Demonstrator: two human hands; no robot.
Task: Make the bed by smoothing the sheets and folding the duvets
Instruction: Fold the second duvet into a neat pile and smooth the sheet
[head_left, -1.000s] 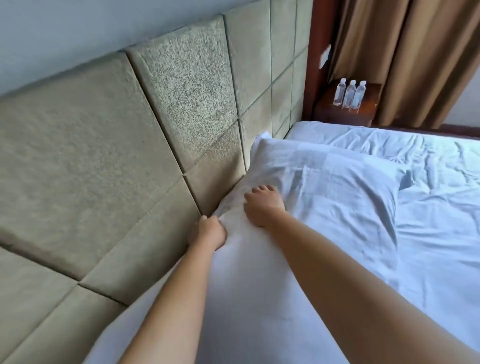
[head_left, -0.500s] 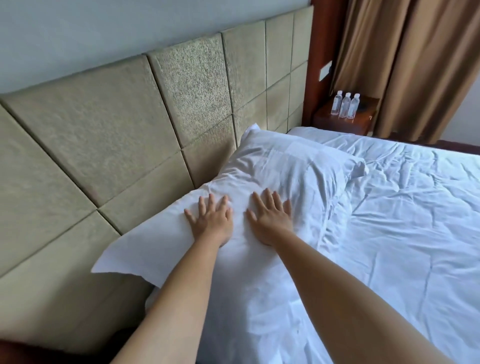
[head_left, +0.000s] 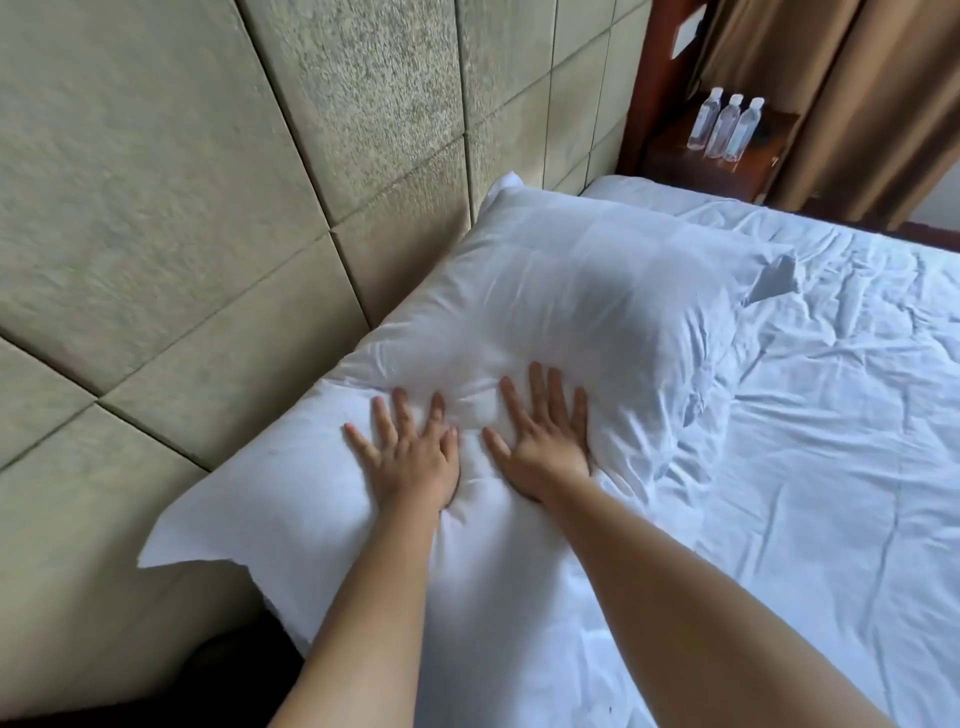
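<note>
The bed sheet (head_left: 810, 467), white and creased all over, covers the mattress from the near edge to the far side, with its deepest wrinkles running just right of the pillow. A white pillow (head_left: 571, 312) lies at the head of the bed, its long side touching the padded headboard (head_left: 208, 208), which is built of large beige upholstered panels. The pillowcase's loose near flap sticks out flat past the corner of the mattress, and a small pointed corner of the case stands up at the pillow's right end.

Both hands lie flat on the near part of the pillow, side by side and close together but apart. The left hand (head_left: 410, 457) has its fingers straight and spread, palm down, pressing the fabric. The right hand (head_left: 540, 441) likewise rests palm down with straight fingers held closer together, pointing toward the far end of the pillow. The cloth puckers in a low ridge between the hands and just ahead of the fingertips. Neither hand grips anything.

Beyond the bed's far corner stands a dark wooden nightstand (head_left: 691, 166) carrying three clear water bottles (head_left: 727, 124) in a tight upright row. Brown curtains (head_left: 857, 104) hang just right of it.
</note>
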